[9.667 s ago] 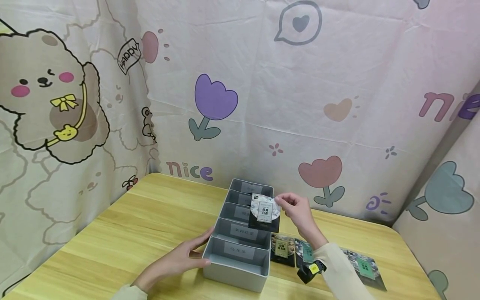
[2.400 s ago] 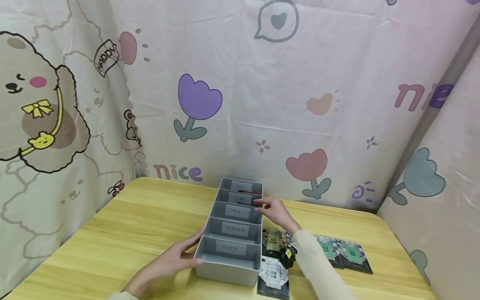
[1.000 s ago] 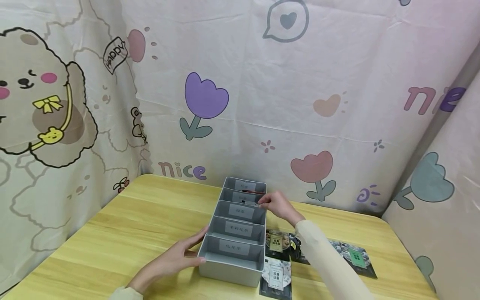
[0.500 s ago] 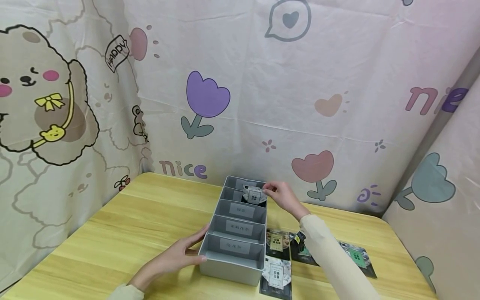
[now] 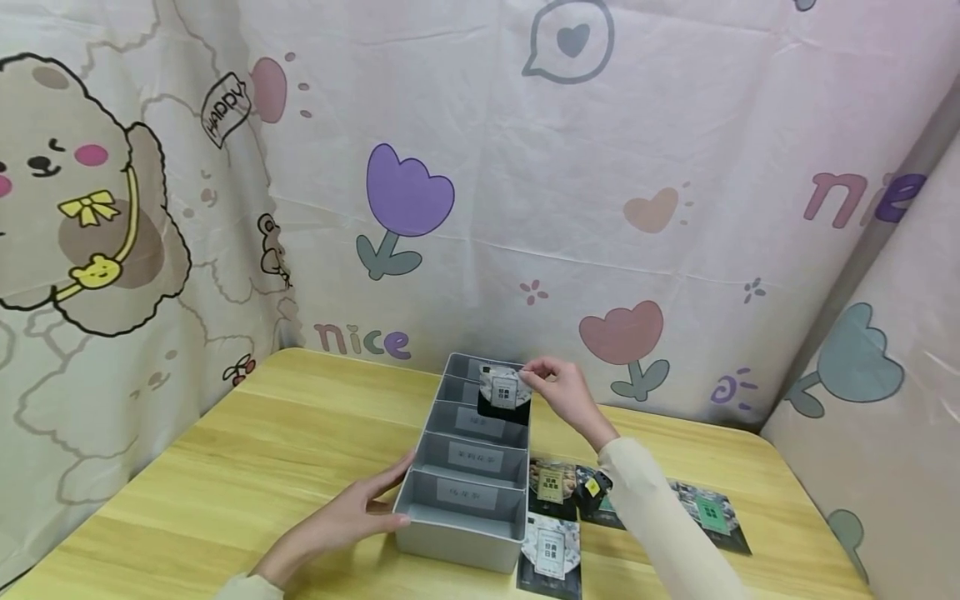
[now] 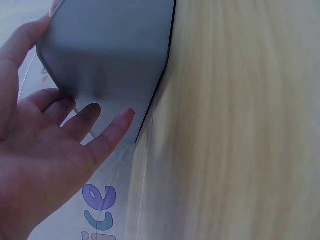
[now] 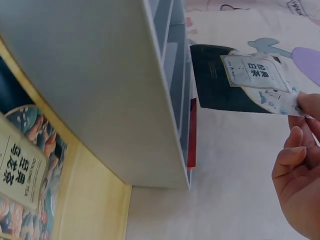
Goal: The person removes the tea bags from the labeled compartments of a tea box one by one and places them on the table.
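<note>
My right hand (image 5: 566, 400) pinches the upper right corner of a white-and-black tea sachet (image 5: 504, 393) between thumb and fingers. The sachet hangs upright over the rear compartments of a grey divided box (image 5: 459, 543). In the right wrist view, its lower edge (image 7: 199, 80) is beyond the box's rim. My left hand (image 5: 341, 518) rests at the box's near left corner, thumb at the front and fingers along the side. The left wrist view shows its fingers (image 6: 112, 132) spread, lightly bent, against the grey wall. Paper labels (image 5: 467, 493) mark the compartments.
Right of the box lie a gold-labelled sachet (image 5: 551, 487) and a white-and-black one (image 5: 550, 554). Green-labelled sachets (image 5: 711, 512) lie further right, partly hidden by the right sleeve. Something red (image 7: 193, 135) sits in the rearmost compartment. A printed curtain (image 5: 480, 250) hangs behind the table.
The right hand has drawn this sachet up out of the second compartment from the back. Earlier, another white-and-black sachet was held above the box; one now lies on the table. The left hand has stayed put.
</note>
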{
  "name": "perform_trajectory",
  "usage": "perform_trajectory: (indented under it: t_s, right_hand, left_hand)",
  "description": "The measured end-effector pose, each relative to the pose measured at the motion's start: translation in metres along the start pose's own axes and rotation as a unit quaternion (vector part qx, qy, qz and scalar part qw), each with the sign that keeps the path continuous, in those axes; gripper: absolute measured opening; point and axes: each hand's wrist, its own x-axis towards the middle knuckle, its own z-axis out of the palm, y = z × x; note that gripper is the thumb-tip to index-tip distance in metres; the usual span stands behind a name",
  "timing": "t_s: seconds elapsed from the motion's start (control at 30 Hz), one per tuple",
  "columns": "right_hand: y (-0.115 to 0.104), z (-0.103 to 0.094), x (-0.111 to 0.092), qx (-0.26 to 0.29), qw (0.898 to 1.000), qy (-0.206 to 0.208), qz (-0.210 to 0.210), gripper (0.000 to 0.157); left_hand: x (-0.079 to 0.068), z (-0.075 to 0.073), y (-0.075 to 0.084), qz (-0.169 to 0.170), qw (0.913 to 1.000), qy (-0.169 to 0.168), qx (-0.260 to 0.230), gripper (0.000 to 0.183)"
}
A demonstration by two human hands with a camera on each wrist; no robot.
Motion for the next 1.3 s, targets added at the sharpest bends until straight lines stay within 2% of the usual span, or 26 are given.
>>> perform_trajectory:
  t_s: [0.33,0.6,0.83,1.1,1.3]
  right_hand:
    - [-0.002,-0.008,-0.010,0.091,0.995,0.004,0.047,0.017]
    - [0.002,-0.012,-0.030,0.105,0.992,0.004,0.071,0.019]
    - [0.000,-0.010,-0.049,0.112,0.989,-0.013,0.096,0.021]
    - [-0.002,-0.015,-0.065,0.124,0.988,-0.007,0.096,0.018]
    - [-0.006,-0.019,-0.074,0.137,0.982,0.000,0.127,0.021]
  left_hand:
    - [-0.002,0.000,-0.001,0.000,1.0000,0.004,-0.003,0.076]
    - [-0.003,-0.001,-0.001,0.002,1.0000,0.005,-0.008,0.075]
    - [-0.004,-0.001,-0.001,-0.001,1.0000,0.006,-0.005,0.075]
    - [-0.003,0.000,0.000,-0.003,1.0000,0.006,0.000,0.075]
    - [-0.002,0.000,0.000,-0.007,1.0000,0.005,-0.002,0.076]
